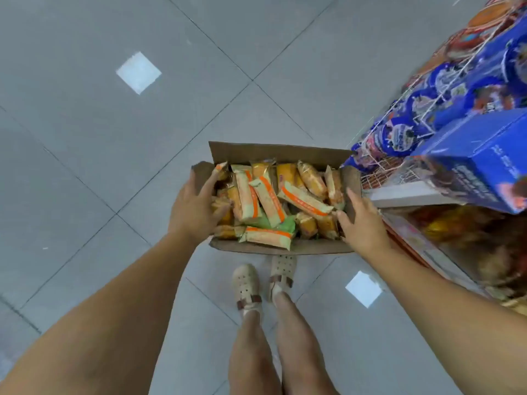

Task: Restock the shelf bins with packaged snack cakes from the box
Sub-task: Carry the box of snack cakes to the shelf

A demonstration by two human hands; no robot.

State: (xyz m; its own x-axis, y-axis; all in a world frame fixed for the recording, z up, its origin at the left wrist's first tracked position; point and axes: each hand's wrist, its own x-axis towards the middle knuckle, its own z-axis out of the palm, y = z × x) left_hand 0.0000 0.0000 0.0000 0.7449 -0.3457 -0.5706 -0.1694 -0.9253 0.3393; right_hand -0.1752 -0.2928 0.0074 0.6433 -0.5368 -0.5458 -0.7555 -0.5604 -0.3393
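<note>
Floor (85,166): grey tiles with thin dark joints, and two bright square patches on them.
Left hand (194,208): it is at the left end of the box; the fingers (212,178) curl over the end wall and reach in among the packets, gripping that end.
Box (273,153): an open brown cardboard box, held between the two hands just beside the shelf, its long side running left to right.
Snack cakes (268,201): many small orange, cream and green packets lie loosely piled inside the box, pointing every way.
Shoes (248,283): a pale perforated pair with brown straps, below the box's near wall, which overlaps one toe.
Right hand (362,223): its fingers hook over the box's right end wall and grip it.
Shelf (410,196): its pale front edge meets the box's right end.
Wire bins (427,109): white wire dividers hold blue packets.
Blue carton (479,169): it lies on the shelf, near the right edge.
</note>
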